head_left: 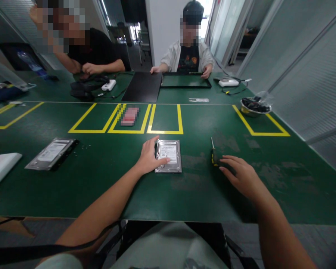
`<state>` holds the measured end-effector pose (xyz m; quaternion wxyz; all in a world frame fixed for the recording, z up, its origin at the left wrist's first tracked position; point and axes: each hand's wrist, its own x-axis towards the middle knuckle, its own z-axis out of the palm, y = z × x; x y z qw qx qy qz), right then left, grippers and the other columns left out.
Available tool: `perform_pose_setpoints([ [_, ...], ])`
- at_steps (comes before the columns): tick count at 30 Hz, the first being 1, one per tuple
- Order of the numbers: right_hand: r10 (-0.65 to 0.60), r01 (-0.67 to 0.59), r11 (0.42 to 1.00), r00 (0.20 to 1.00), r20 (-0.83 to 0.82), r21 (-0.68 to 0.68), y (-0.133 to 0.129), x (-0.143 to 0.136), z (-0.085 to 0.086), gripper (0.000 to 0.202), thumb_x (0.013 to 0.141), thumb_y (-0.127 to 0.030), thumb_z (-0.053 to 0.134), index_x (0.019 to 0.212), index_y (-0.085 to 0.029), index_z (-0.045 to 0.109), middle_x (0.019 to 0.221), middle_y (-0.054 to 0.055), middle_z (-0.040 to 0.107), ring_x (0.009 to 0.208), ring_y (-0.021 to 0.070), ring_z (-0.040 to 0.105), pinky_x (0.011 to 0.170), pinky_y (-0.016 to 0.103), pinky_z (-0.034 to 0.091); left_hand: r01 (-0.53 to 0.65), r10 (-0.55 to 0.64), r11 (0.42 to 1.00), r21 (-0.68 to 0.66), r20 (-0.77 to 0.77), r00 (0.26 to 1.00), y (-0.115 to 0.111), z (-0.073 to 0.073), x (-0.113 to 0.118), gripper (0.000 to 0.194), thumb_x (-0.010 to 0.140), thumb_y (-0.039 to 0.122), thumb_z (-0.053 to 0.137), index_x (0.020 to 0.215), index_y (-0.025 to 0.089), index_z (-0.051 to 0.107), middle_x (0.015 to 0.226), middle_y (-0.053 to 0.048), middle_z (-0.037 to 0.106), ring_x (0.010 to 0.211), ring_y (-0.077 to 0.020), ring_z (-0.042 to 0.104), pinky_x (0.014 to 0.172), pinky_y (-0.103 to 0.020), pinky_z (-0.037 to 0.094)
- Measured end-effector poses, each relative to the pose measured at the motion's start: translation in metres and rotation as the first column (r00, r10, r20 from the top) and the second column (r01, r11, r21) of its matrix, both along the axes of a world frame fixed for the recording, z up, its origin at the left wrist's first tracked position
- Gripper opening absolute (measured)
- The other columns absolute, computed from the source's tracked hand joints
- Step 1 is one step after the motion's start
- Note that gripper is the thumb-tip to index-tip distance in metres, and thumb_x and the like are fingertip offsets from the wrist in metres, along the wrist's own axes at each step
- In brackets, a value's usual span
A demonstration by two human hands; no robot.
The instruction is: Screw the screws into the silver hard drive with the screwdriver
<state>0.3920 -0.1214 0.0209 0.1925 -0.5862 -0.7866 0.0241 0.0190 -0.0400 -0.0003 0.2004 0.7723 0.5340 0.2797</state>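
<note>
The left hand (149, 158) lies flat on the green worktop (100, 186) with its fingers spread, and its thumb rests on the left edge of a silver hard drive (168, 156), so it touches the drive but does not grip it. The drive lies label up in the middle of the worktop, just below the yellow tape boxes (165, 119). The right hand (240, 177) hovers low over the worktop, open, with the fingers loosely stretched toward a small screwdriver (213, 153) with a yellow and black handle; the fingertips are just beside the handle, and I cannot tell whether they touch it. The screwdriver lies to the right of the drive, apart from it. On the left a second hard drive (50, 153) lies near a white flat object (1, 168). On the far side two other people sit; one of them holds a black frame (185, 80), and a metal bowl (254, 106) stands at the right.
</note>
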Motion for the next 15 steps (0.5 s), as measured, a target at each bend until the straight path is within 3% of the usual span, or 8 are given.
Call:
perform_pose_setpoints([
  [3, -0.165, 0.168, 0.986, 0.983, 0.086, -0.024, -0.002, 0.023, 0.004, 0.033, 0.092, -0.038, 0.053, 0.107, -0.014, 0.07, 0.109, 0.013, 0.069, 0.102, 0.0275, 0.064, 0.094, 0.041, 0.051, -0.012, 0.012, 1.0, -0.027, -0.022, 1.0, 0.003, -0.001, 0.0, 0.108, 0.065, 0.065, 0.074, 0.15, 0.02, 0.025, 0.147, -0.017, 0.04, 0.136, -0.0381, 0.035, 0.114, -0.055, 0.03],
  [5, -0.362, 0.366, 0.931, 0.917, 0.165, 0.004, -0.004, 0.04, 0.007, 0.034, 0.092, -0.035, 0.052, 0.108, -0.011, 0.069, 0.107, 0.014, 0.069, 0.097, 0.0277, 0.065, 0.091, 0.039, 0.05, -0.009, 0.008, 0.999, -0.034, -0.035, 0.999, 0.004, -0.001, 0.0, 0.11, 0.064, 0.066, 0.074, 0.151, 0.02, 0.024, 0.147, -0.017, 0.04, 0.136, -0.0387, 0.035, 0.114, -0.056, 0.03],
  [8, -0.528, 0.567, 0.824, 0.776, 0.345, -0.016, -0.006, 0.066, 0.011, 0.036, 0.093, -0.03, 0.049, 0.112, -0.006, 0.068, 0.107, 0.018, 0.067, 0.101, 0.0292, 0.063, 0.089, 0.036, 0.046, -0.001, 0.0, 1.0, -0.026, -0.039, 0.999, 0.004, -0.003, -0.001, 0.109, 0.065, 0.066, 0.074, 0.151, 0.022, 0.024, 0.149, -0.016, 0.039, 0.136, -0.0385, 0.036, 0.113, -0.056, 0.031],
  [12, -0.674, 0.754, 0.657, 0.596, 0.437, -0.014, -0.005, 0.099, 0.009, 0.045, 0.097, -0.037, 0.042, 0.123, -0.008, 0.064, 0.115, 0.021, 0.064, 0.106, 0.0306, 0.06, 0.084, 0.036, 0.043, 0.002, -0.001, 1.0, 0.018, -0.041, 0.999, 0.003, -0.006, -0.002, 0.105, 0.067, 0.066, 0.073, 0.15, 0.022, 0.026, 0.149, -0.015, 0.039, 0.136, -0.037, 0.036, 0.114, -0.054, 0.03],
  [15, -0.694, 0.795, 0.602, 0.566, 0.445, -0.072, 0.0, 0.118, 0.004, 0.05, 0.098, -0.041, 0.038, 0.126, -0.009, 0.063, 0.118, 0.023, 0.062, 0.109, 0.032, 0.059, 0.085, 0.038, 0.043, 0.005, -0.003, 0.999, 0.035, -0.04, 0.999, 0.003, -0.007, -0.003, 0.104, 0.066, 0.067, 0.073, 0.149, 0.023, 0.027, 0.147, -0.015, 0.041, 0.134, -0.0362, 0.037, 0.113, -0.054, 0.031],
])
